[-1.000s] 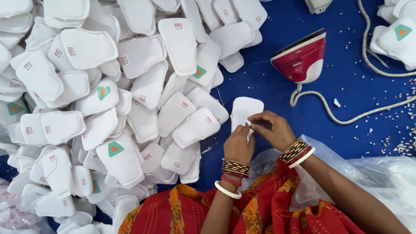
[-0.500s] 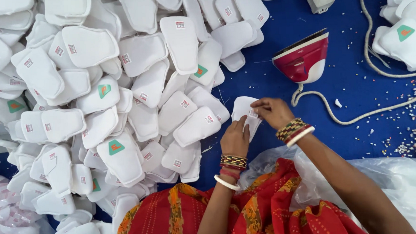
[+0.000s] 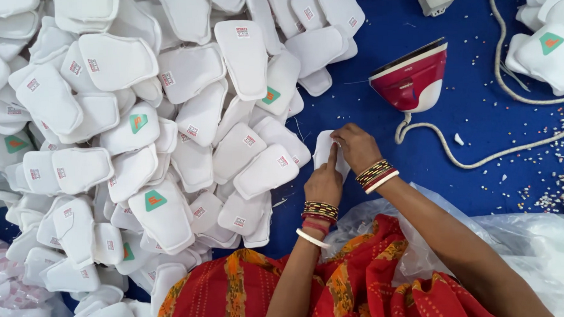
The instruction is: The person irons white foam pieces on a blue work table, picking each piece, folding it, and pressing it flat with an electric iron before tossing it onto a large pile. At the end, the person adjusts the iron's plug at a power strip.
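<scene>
White pad under left hand, right hand pinning it

A blue cloth surface carries white padded pieces and an iron.

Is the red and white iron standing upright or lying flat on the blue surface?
Upright: the iron stands on its heel on the blue surface, soleplate edge lifted off it.

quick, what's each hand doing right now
Left hand: forefinger pressing the white padded piece, holding nothing.
Right hand: fingers resting on that piece; grip cannot be told.
</scene>
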